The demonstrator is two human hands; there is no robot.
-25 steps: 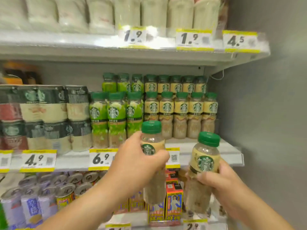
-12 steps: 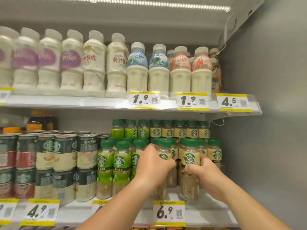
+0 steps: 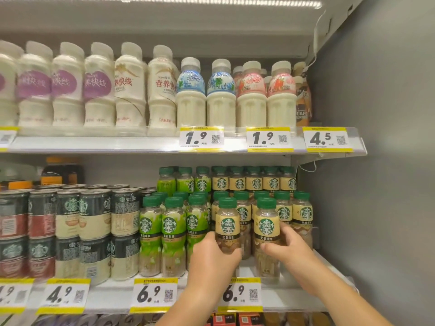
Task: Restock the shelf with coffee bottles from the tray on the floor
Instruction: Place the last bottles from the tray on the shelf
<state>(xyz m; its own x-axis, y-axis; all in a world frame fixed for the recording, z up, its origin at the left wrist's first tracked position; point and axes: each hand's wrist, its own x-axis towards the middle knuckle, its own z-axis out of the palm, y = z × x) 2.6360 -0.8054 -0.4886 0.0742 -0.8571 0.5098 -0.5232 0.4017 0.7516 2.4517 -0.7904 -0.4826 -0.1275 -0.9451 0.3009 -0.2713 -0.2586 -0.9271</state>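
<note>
Both bottles now stand on the shelf, left hand and right hand each gripping 1; push them straight back, labels forward.

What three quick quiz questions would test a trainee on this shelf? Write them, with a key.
1. True or false: each hand holds a cream-label coffee bottle.
2. Which price tag hangs below the bottle in the left hand: A) 1.9 B) 6.9 C) 4.5?
3. What colour are the caps on those bottles?

Key:
1. True: left bottle, right bottle, right hand.
2. B, the 6.9 tag.
3. Green.
</note>
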